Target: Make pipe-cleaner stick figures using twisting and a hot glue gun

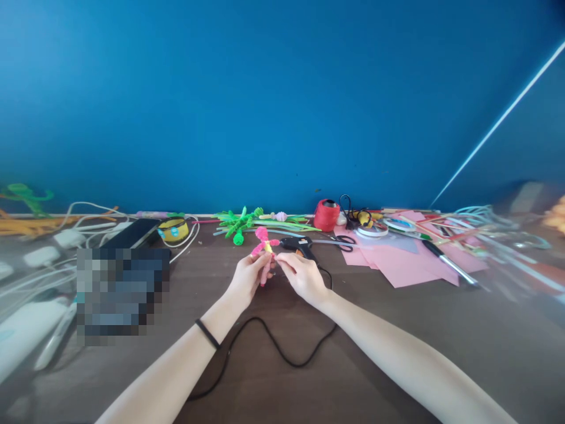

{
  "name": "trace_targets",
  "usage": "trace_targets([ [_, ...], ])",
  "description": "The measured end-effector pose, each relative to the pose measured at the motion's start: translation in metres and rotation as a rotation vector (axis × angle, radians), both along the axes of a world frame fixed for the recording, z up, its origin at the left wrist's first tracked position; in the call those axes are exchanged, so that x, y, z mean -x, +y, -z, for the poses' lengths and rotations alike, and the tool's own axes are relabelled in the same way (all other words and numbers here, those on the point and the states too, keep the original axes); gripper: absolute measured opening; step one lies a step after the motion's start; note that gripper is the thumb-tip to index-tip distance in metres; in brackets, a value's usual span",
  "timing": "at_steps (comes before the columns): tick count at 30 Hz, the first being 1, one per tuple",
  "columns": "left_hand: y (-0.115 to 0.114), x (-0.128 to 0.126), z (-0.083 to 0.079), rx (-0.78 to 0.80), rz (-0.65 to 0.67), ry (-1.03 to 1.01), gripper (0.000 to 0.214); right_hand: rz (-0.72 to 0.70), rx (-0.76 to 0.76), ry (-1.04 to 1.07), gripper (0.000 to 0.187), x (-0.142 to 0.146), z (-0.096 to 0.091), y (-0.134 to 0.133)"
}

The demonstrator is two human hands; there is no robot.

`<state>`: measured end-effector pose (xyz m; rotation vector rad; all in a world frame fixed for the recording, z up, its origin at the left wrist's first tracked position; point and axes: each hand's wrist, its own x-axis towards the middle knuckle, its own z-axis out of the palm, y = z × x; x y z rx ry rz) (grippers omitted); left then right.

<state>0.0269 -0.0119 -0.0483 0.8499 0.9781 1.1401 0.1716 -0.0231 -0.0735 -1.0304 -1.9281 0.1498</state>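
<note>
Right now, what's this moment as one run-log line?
Left hand: holding pink-and-yellow fuzzy piece | Right hand: right beside it, grip unclear | Beyond hands: black glue gun, green fuzzy bundle, red spool

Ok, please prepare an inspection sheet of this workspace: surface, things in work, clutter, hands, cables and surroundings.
Surface: dark brown, wood-look tabletop.
Job's things: pink-and-yellow fuzzy craft piece, held above it.
Clutter: bright green fuzzy stems, red thread spool, pink paper sheets, black glue gun beyond the hands.
Hands: left hand grips the piece; right hand has fingertips close beside it, grip unclear.
Cables: thin black cord curving across the tabletop; white cables at left.
Surroundings: plain blue wall behind; other people: nothing seen.
</note>
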Motion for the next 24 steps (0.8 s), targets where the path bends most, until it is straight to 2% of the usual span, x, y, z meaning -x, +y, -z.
trace_targets([
  [6, 0.0013, -0.0002, 0.0017, 0.022, -0.009, -0.005, 0.02, 0.029, -0.001, -0.117, 0.029, -0.0012, 0.0026, 0.0013],
  [15, 0.0016, -0.0002, 0.0063, -0.08, -0.01, 0.031, 0.02, 0.082, -0.003, -0.256, 0.032, 0.0024, 0.0, 0.0018],
  [20, -0.0035, -0.0006, 0.0043, -0.213, -0.074, 0.233, 0.021, 0.112, 0.017, -0.242, 0.027, 0.0055, -0.0012, 0.0012],
  [24, -0.0068, 0.002, -0.001, -0.338, -0.107, 0.487, 0.015, 0.083, 0.099, -0.122, 0.021, 0.0072, -0.0018, 0.0008],
])
